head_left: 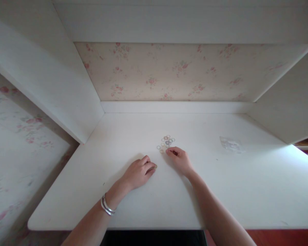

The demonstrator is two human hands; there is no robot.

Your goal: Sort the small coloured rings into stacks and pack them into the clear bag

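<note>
A loose cluster of small thin rings (167,140), silvery, gold and pinkish, lies near the middle of the white desk. My left hand (141,171) rests on the desk nearer to me, its thumb and fingers pinching a small gold-coloured ring (155,166) that shows only at the fingertips. Right at the cluster's near edge is my right hand (178,159), with thumb and index finger pressed together; whatever lies between them is hidden. A single gold ring (162,151) lies just left of those fingertips. Two silver bangles (106,206) circle my left wrist.
To the right on the white desk (236,191) lies a crumpled clear plastic bag (231,145). White side panels (287,99) and an overhead shelf (169,24) frame the desk, with floral wallpaper (166,73) behind. The desk's front edge runs beneath my forearms.
</note>
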